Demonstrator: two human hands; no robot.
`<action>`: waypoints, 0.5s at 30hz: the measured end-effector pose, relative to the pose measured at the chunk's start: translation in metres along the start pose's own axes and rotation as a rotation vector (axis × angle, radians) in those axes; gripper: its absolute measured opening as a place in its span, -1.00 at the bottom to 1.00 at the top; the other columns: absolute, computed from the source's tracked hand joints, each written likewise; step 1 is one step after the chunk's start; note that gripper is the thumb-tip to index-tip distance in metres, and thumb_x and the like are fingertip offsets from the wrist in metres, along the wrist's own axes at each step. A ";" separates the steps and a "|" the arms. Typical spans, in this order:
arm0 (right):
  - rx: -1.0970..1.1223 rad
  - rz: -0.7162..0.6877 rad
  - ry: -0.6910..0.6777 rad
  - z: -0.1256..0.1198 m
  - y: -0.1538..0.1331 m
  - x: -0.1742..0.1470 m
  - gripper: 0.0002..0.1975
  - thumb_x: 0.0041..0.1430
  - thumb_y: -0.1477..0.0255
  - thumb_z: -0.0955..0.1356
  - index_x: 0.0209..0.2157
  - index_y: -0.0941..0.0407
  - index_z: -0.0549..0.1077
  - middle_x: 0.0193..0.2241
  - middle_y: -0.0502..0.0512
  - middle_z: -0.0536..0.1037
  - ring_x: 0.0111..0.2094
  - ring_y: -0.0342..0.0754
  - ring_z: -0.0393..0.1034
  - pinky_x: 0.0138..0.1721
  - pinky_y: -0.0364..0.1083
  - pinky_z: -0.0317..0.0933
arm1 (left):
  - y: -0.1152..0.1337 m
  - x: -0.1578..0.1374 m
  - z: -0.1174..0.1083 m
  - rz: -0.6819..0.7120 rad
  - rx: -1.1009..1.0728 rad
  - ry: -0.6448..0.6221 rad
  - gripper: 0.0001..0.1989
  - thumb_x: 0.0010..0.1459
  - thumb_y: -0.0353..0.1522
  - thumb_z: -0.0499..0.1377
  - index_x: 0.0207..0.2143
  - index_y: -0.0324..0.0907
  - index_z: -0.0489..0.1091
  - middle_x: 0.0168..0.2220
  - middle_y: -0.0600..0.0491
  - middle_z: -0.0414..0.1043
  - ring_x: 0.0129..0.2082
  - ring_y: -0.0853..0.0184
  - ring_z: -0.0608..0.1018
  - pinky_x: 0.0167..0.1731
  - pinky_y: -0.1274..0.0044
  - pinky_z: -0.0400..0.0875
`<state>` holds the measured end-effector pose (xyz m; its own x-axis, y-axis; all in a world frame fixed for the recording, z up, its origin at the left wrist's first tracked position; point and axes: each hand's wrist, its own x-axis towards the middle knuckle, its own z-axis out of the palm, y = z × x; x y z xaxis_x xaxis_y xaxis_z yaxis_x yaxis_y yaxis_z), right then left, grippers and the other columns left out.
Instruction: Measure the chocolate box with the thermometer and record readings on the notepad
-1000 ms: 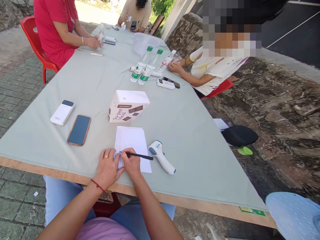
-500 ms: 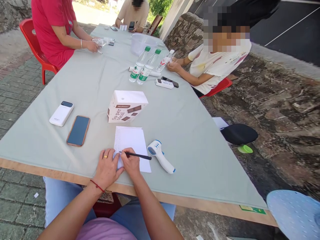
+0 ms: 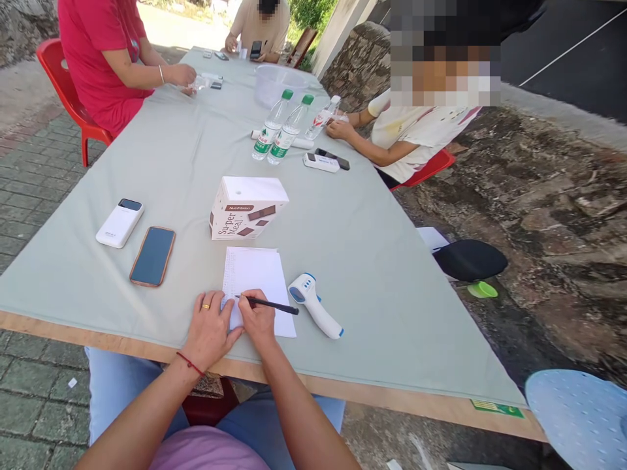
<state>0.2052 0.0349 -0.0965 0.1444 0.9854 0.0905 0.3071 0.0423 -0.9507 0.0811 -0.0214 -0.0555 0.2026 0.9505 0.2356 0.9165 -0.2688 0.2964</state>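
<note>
My right hand [image 3: 258,320] grips a black pen [image 3: 274,305], its tip on a sheet of white paper [image 3: 259,271] with small writing down the left side. Flat across the paper's lower left edge rests my left hand [image 3: 210,326], fingers spread, with a ring and a red cord at the wrist. A white and blue infrared thermometer [image 3: 313,303] lies just right of the paper. Behind the paper stands a white and brown box [image 3: 249,209] marked "Super Meal". To the left lie a phone [image 3: 153,256] in an orange-brown case and a white power bank [image 3: 120,223].
Two water bottles [image 3: 281,137] with green caps stand mid-table, near a clear plastic basin [image 3: 274,85]. Another white device [image 3: 321,162] lies beside a dark phone. Three people sit around the far part of the table, handling small things. A light blue stool [image 3: 578,418] is at lower right.
The pen tip has shifted very slightly to the right with my right hand. My left hand stays put. The person in red at far left has moved a hand over the clear plastic item.
</note>
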 end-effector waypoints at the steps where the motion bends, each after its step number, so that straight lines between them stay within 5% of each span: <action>1: -0.002 0.003 -0.004 0.000 0.000 0.000 -0.87 -0.03 0.32 0.28 -0.50 0.07 0.37 -0.56 -0.04 0.45 -0.48 -0.08 0.32 -0.37 -0.08 0.24 | 0.000 0.000 0.000 0.001 0.002 0.000 -0.54 0.12 -0.22 0.24 0.03 -0.22 0.30 0.02 -0.18 0.33 0.07 0.04 0.35 0.15 0.14 0.16; 15: -0.002 0.004 -0.024 0.000 -0.002 -0.001 -0.87 -0.04 0.31 0.27 -0.51 0.06 0.36 -0.58 -0.04 0.44 -0.48 -0.07 0.31 -0.38 -0.08 0.24 | 0.001 0.001 -0.002 -0.003 0.010 -0.008 -0.57 0.14 -0.22 0.22 0.03 -0.20 0.30 0.02 -0.18 0.33 0.07 0.03 0.36 0.13 0.14 0.18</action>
<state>0.2049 0.0342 -0.0950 0.1228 0.9892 0.0796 0.3088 0.0381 -0.9504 0.0812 -0.0213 -0.0538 0.2024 0.9525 0.2277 0.9203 -0.2645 0.2882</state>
